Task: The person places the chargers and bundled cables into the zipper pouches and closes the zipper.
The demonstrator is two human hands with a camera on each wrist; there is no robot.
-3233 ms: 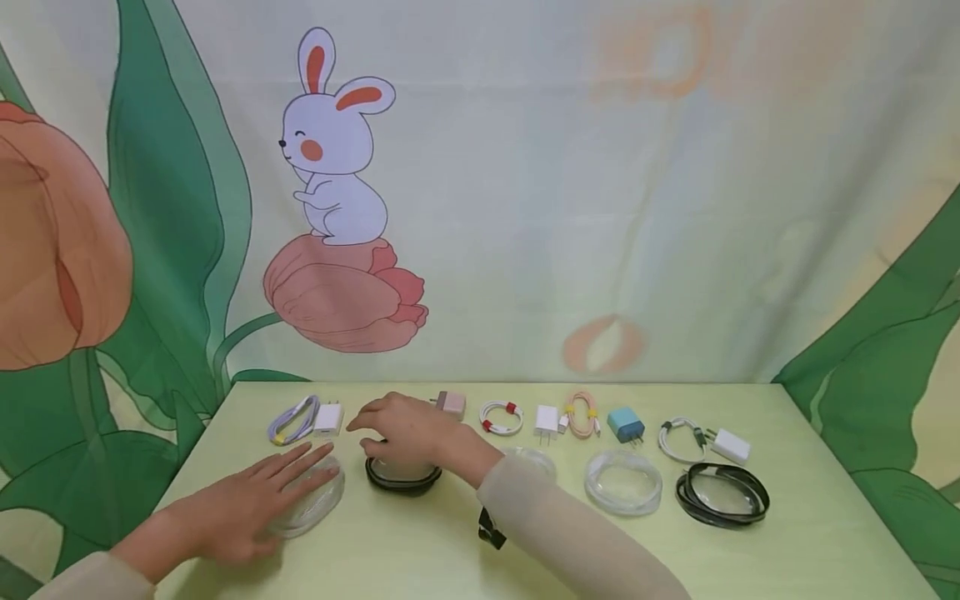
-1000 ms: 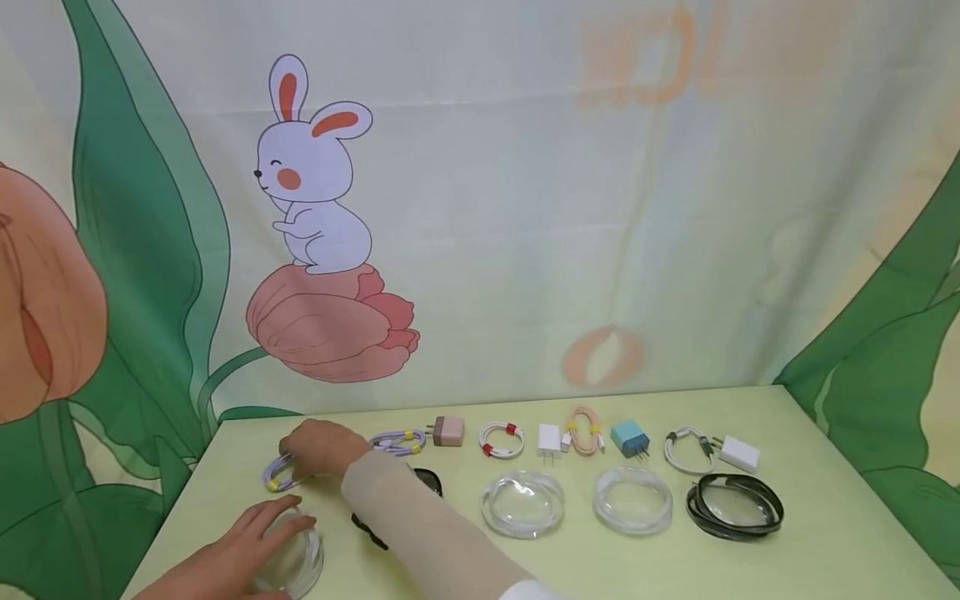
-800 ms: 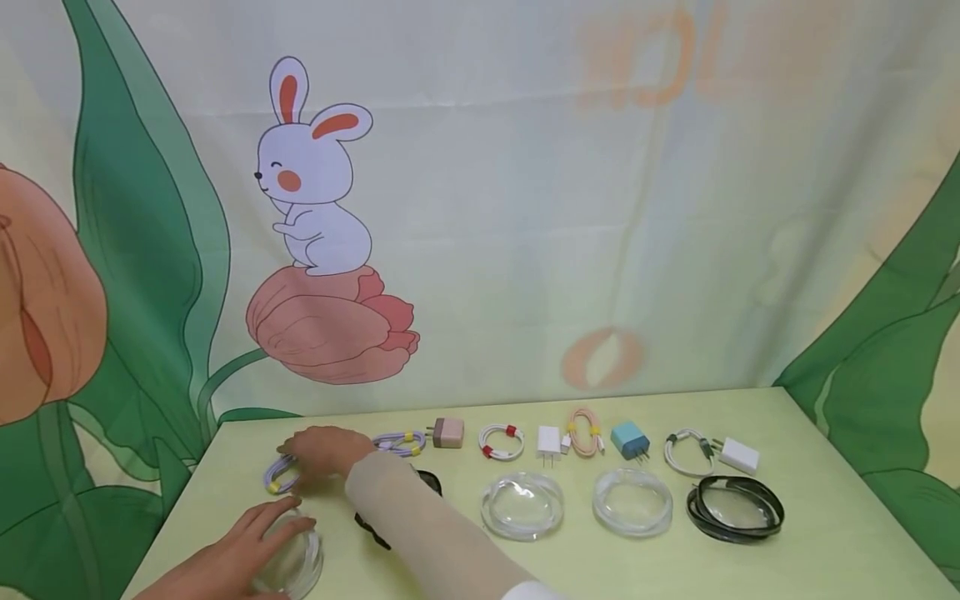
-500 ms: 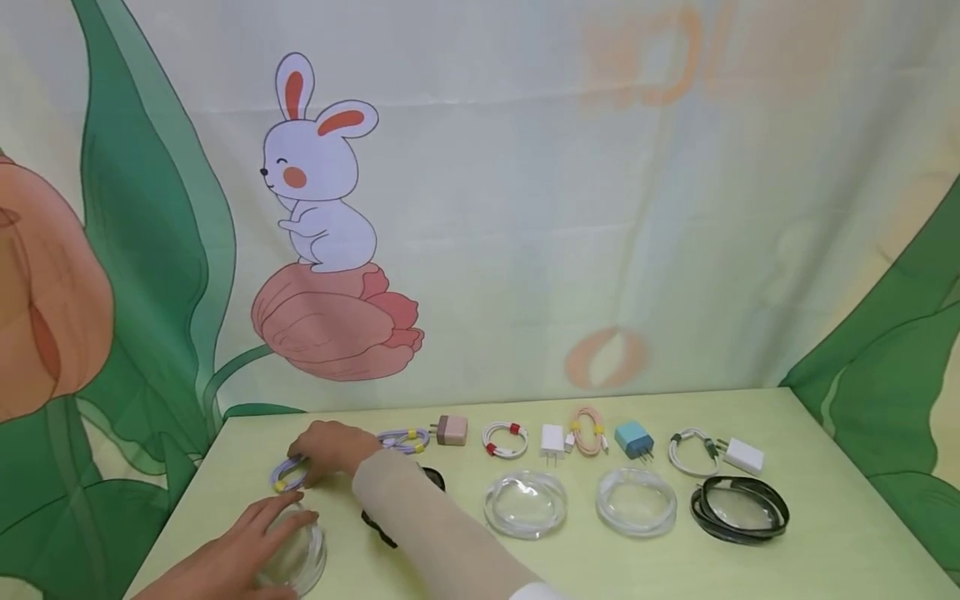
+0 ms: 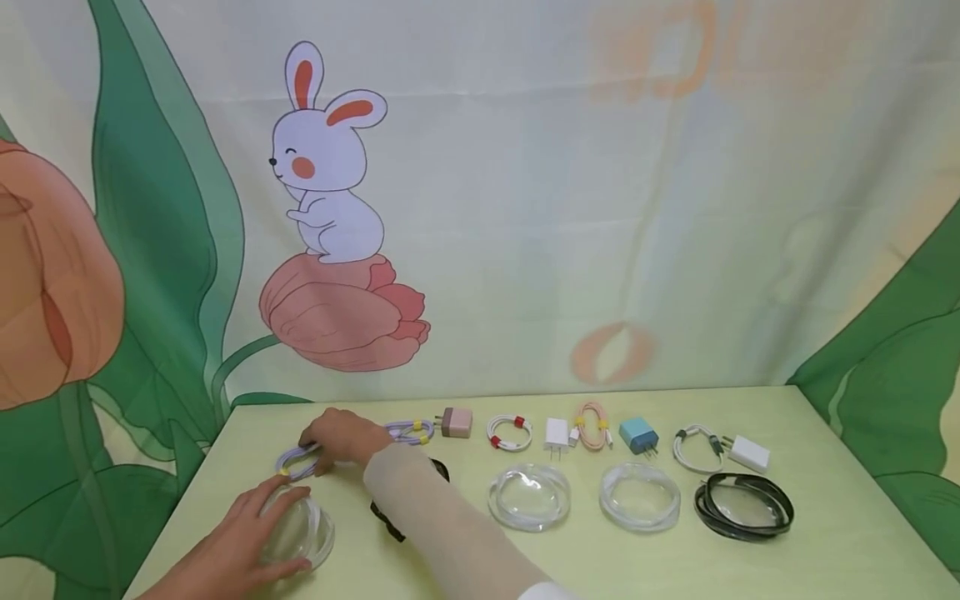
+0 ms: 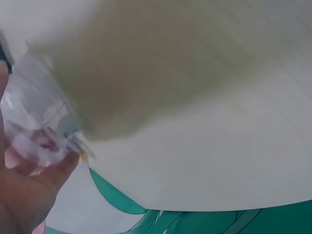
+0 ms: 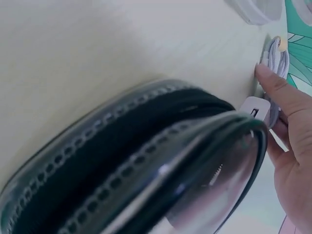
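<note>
Fingers of the left hand point(image 5: 243, 533) spread and bent around whitish-rimmed, round, see-through plastic pouch point(image 5: 321, 537), thumb at the near edge. For good work, keep this pouch steady with light hold, without crushing the soft wall. Just beyond, on pale yellow-green table point(image 5: 600, 575), lavender coiled cable with yellow tie point(image 5: 294, 460), its right end under the right hand point(image 5: 345, 435). Fingers of this hand curled, thumb on the near side of cable, other fingers on the far side; firm pinch or only touch, cannot tell. Also between them, small white block-shaped plastic charger point(image 7: 256, 109), visible only from the right wrist. Probably best to take cable from both sides and lift gently, so as to keep the loops together. Better also to raise beige sleeve point(image 5: 450, 517) a little above black-rimmed, see-through plastic pouch point(image 7: 156, 156), against dragging.

Directions, again from left: whitish-rimmed pouch nearly round, without clear long axis. Lavender cable with long axis mostly left to right, slightly aslant, tied left end nearer to the person. White charger with port toward the right-wrist camera, prongs not visible.
</note>
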